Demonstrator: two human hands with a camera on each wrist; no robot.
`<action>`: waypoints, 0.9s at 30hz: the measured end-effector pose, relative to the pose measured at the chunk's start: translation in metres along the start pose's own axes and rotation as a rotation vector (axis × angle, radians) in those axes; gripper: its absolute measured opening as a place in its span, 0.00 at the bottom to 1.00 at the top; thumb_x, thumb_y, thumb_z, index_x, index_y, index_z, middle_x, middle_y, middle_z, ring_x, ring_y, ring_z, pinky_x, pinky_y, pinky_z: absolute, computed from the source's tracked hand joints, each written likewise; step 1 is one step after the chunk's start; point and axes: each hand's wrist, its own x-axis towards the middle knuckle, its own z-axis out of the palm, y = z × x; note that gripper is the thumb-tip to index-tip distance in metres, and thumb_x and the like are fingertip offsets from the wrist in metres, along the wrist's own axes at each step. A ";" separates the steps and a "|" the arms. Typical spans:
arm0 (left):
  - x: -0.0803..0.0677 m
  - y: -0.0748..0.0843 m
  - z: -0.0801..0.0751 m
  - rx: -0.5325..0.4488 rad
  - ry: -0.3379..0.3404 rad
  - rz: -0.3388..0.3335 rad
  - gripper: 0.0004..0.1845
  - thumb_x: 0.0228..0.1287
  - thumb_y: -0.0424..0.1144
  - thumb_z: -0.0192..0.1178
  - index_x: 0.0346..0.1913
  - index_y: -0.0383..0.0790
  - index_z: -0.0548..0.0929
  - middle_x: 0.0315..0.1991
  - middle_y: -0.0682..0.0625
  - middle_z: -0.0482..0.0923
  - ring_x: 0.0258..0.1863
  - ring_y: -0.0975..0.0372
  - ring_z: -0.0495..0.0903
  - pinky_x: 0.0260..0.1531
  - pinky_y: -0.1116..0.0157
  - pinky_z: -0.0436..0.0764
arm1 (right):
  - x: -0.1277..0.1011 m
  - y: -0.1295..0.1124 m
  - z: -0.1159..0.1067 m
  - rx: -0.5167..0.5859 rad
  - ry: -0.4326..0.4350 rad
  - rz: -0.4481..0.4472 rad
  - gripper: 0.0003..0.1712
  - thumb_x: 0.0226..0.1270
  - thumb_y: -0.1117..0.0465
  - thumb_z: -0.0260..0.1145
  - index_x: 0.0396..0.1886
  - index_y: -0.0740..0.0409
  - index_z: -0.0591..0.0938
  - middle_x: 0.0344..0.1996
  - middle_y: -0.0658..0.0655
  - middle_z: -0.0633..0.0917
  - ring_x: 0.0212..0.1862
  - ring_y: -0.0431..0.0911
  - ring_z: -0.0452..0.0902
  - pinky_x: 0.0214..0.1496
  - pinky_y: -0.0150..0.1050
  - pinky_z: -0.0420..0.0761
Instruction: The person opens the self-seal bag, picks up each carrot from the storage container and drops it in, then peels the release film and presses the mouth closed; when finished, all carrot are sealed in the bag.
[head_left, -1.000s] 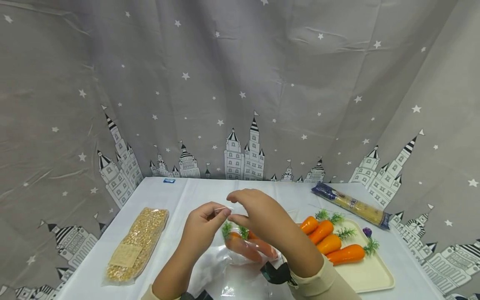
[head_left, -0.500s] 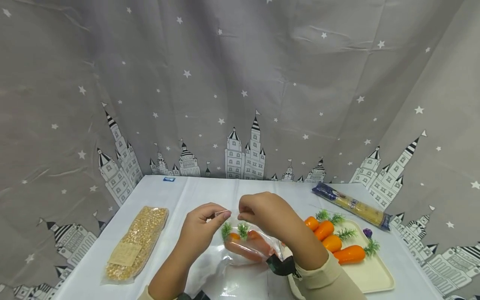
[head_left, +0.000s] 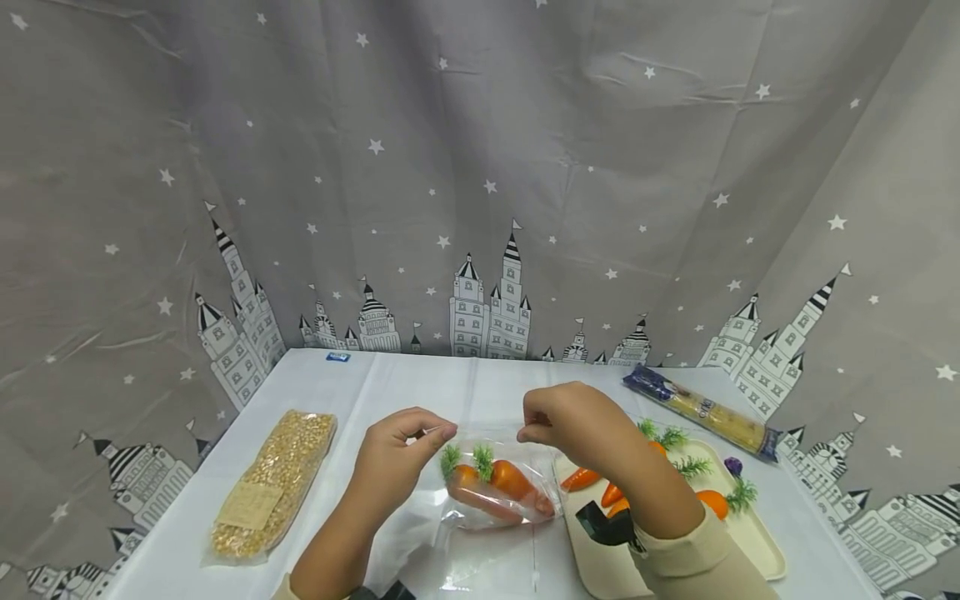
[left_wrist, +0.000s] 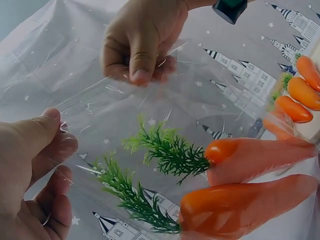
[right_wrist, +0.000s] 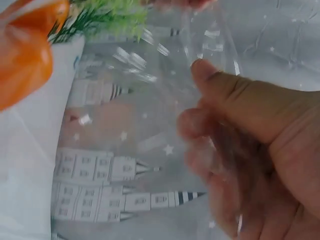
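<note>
A person's left hand (head_left: 401,454) and right hand (head_left: 573,425) each pinch the top edge of a clear plastic bag (head_left: 495,492) above a white-covered counter (head_left: 405,383), thumbs and fingertips closed on the film and stretching the mouth between them. Two toy carrots (head_left: 498,487) with green plastic tops lie inside the bag, which hangs just left of a cream tray (head_left: 742,546) holding more carrots (head_left: 708,502).

The film looks thin and slippery; should either pinch slacken, that side of the mouth would likely fall and the two carrots could slide out onto the counter. A harder pull apart might crease or tear the edge.

The head view alone takes in the wider counter: a packet of yellow grains (head_left: 273,483) to the left, a long packet of pasta (head_left: 705,410) at the far right and a small blue item (head_left: 338,357) at the far edge. The left wrist view shows what the head view cannot: the left thumb (left_wrist: 35,135) pressed on the film and the carrots' green fronds (left_wrist: 170,152) close up. The right wrist view shows the right hand's fingers (right_wrist: 225,135) through the plastic.
</note>
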 end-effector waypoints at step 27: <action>-0.007 -0.008 -0.002 0.019 0.020 0.010 0.04 0.68 0.45 0.71 0.35 0.55 0.92 0.34 0.62 0.87 0.38 0.64 0.84 0.39 0.65 0.83 | -0.030 0.047 -0.001 0.289 0.059 -0.020 0.04 0.73 0.59 0.71 0.37 0.46 0.89 0.31 0.41 0.89 0.33 0.35 0.84 0.39 0.31 0.86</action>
